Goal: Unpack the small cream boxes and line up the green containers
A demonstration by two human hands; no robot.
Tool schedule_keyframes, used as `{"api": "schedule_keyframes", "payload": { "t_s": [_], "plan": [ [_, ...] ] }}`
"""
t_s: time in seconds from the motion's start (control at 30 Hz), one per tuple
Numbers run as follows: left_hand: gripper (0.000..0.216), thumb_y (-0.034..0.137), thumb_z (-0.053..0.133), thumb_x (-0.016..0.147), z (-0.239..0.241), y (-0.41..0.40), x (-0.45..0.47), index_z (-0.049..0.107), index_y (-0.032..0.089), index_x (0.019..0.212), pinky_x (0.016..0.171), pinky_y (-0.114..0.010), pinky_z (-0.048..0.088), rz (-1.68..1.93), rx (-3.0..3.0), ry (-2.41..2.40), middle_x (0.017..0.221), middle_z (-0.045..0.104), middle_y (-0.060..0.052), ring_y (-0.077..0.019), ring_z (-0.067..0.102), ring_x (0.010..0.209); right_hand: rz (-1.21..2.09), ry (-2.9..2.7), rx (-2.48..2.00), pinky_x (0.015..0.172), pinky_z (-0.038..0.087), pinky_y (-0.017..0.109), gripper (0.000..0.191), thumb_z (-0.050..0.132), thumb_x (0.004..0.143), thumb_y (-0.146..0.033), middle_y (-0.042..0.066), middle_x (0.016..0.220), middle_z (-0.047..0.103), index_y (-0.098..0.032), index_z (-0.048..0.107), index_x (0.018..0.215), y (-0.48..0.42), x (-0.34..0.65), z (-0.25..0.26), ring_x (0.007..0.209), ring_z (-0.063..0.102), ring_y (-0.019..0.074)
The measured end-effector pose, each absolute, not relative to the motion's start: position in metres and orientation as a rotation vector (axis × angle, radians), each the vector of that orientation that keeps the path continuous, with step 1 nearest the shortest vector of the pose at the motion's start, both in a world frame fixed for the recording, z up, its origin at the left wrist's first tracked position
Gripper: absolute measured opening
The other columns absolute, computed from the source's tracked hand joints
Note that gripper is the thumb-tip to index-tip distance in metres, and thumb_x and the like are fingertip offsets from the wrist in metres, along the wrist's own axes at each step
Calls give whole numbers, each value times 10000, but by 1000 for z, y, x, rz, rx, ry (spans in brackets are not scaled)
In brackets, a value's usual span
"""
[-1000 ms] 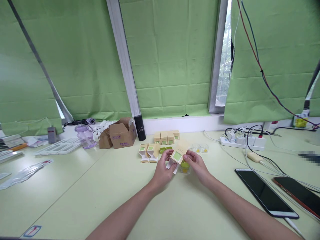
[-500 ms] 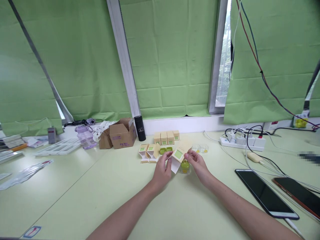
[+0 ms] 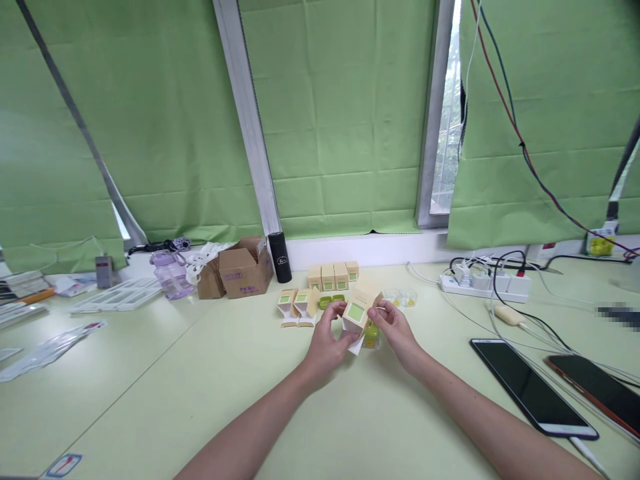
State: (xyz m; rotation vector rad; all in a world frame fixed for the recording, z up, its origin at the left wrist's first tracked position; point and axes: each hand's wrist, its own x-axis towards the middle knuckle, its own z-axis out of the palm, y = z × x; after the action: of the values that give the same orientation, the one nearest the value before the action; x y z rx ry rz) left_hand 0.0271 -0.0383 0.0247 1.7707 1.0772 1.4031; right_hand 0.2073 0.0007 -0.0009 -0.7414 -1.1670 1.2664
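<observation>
Between my two hands is a small cream carton (image 3: 361, 303) with a green square on its face, tilted above the table. My left hand (image 3: 326, 341) grips its left side, the thumb at the lower white flap. On the other side, my right hand (image 3: 397, 328) pinches the carton's right edge. Just behind and below the carton stands a small green-capped container (image 3: 372, 335), partly covered by it. Two unfolded cartons (image 3: 305, 301) lie to the left, near green lids (image 3: 326, 302). Clear cups with yellow bits (image 3: 409, 298) sit behind my right hand.
Several closed cartons (image 3: 328, 277) stand in a row at the back. Left of them are a black flask (image 3: 280, 258), a brown cardboard box (image 3: 246, 273) and a purple jug (image 3: 171, 275). To the right lie a power strip (image 3: 487, 288), cables and two phones (image 3: 533, 387).
The carton has turned a little more upright. My left thumb has moved down onto its lower flap, folding it inward. The right hand stays nearly where it was.
</observation>
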Motion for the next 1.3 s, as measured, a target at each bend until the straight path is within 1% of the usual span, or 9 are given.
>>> {"api": "schedule_keyframes", "payload": {
  "t_s": [0.17,0.3,0.47,0.57,0.67,0.87,1.03,1.17,1.3],
  "plan": [
    [442,433,727,904,26,-38,25,575,244,1273,1038,-416,452,1374,1808,983,1277,673,-100,-277,604,1194,1156,-1234,-767,873,588,438,579,813,761,-655,107,1129,784,-260,618,1138,1,206,-2,1082,729,330],
    [468,506,729,900,22,-31,25,579,218,1236,976,-406,509,1430,1671,948,1236,696,-126,-289,644,1177,1039,-1324,-764,904,582,423,546,805,786,-619,103,1154,763,-253,629,1151,0,206,-3,1127,694,311],
    [512,508,792,848,18,-22,23,591,205,1208,972,-388,537,1462,1504,832,1275,701,-146,-300,647,1235,1065,-1370,-740,957,575,452,502,781,822,-599,109,1188,756,-248,671,1164,1,207,-5,1121,695,303],
    [518,462,844,805,17,-19,20,614,194,1184,946,-379,554,1453,1414,789,1232,727,-138,-292,691,1164,1075,-1367,-745,968,575,476,512,792,811,-603,120,1193,766,-236,706,1157,1,208,-4,1121,700,319],
    [506,419,879,768,17,-16,19,650,184,1152,918,-379,566,1433,1340,741,1170,756,-122,-285,728,1071,1074,-1357,-764,935,591,480,527,809,780,-627,128,1152,784,-223,739,1111,1,208,-3,1083,716,333],
    [485,412,883,760,19,-16,20,739,148,1141,944,-398,549,1309,1278,666,1133,785,-136,-304,741,1041,1100,-1317,-773,895,604,475,561,841,733,-644,133,1095,799,-204,765,1072,0,208,-3,1029,732,336],
    [507,428,883,753,24,-20,18,755,141,1150,943,-400,545,1233,1221,671,1126,790,-146,-308,741,1050,1168,-1312,-768,853,607,488,597,848,702,-675,132,1047,806,-200,778,1057,-1,209,-1,967,743,344],
    [529,452,883,750,23,-20,19,746,143,1158,941,-415,550,1239,1236,688,1124,786,-150,-311,740,1044,1112,-1323,-787,861,600,472,559,844,705,-672,122,1043,803,-214,780,1019,-4,208,2,983,732,339],
    [510,476,871,764,21,-17,19,729,154,1133,929,-417,551,1325,1342,691,1110,776,-137,-301,729,1026,1041,-1321,-791,885,580,461,496,824,733,-648,113,1040,795,-226,766,987,-5,209,6,998,708,327]
  ]
}}
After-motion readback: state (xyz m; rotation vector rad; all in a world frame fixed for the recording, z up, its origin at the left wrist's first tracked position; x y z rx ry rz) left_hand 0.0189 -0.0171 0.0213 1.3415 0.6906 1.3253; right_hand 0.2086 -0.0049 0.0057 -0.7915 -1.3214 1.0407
